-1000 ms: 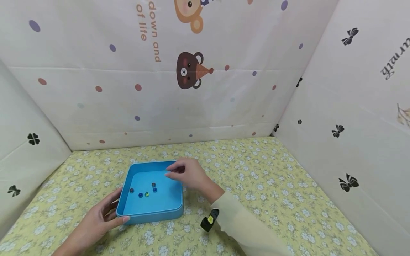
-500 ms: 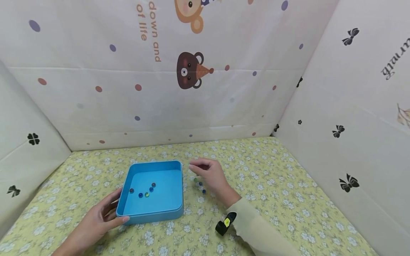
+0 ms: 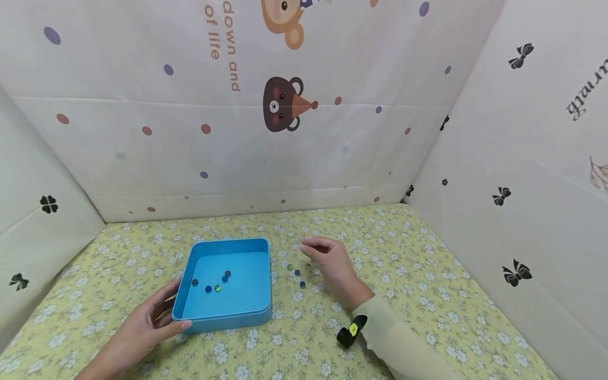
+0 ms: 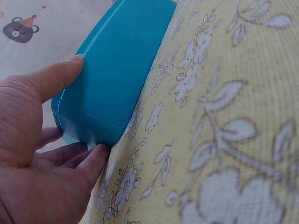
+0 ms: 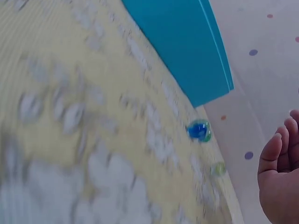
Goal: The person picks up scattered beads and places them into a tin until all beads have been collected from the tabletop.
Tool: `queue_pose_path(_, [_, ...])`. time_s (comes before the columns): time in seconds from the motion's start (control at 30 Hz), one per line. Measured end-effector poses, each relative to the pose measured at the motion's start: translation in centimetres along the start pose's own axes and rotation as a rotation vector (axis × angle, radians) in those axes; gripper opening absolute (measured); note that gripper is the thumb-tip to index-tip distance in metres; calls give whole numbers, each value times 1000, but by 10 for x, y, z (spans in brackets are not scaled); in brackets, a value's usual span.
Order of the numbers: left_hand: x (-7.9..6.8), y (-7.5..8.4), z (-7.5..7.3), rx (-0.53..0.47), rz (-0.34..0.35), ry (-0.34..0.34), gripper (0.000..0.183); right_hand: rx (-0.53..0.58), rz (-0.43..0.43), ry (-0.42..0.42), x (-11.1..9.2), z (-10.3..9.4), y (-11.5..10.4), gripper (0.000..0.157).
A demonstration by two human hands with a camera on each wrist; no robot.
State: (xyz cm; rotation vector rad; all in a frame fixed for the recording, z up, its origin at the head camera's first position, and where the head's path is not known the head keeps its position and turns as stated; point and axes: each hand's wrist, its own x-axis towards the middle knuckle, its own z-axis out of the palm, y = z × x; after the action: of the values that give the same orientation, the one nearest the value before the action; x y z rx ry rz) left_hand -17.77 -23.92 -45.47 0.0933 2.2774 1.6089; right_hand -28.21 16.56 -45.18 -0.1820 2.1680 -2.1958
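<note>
A square blue box stands open on the table, with several marbles in it: a blue marble, a yellow-green marble and brownish ones among them. My left hand grips the near left corner, thumb along the front wall and fingers on the left side, as the left wrist view shows too. Right of the box, my right hand hovers over the cloth, fingers loosely bent and nothing visible between them. Near it lie a green marble, a blue marble and others.
A yellow flowered cloth covers the table. White printed sheets form a back wall, a left wall and a right wall. A black wristband sits at the right sleeve.
My right hand has moved right, from over the box to above the cloth, uncovering the loose marbles there. One blue marble in the box has rolled slightly left and back. The left hand stays put.
</note>
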Motion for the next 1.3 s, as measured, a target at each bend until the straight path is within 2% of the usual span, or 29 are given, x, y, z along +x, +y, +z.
queue_pose_path(0.33, [-1,1,0,0,-13,-2,109,-142,-10,-11,-2,-19,4,46])
queue_pose_path(0.7, [-1,3,1,15,-22,0,108,-209,12,-13,-2,-30,6,42])
queue_pose_path(0.87, [-1,1,0,21,-10,3,109,-256,28,-53,0,-33,7,37])
queue_pose_path(1.3, [0,0,0,16,17,11,109,-559,36,-157,5,-32,4,30])
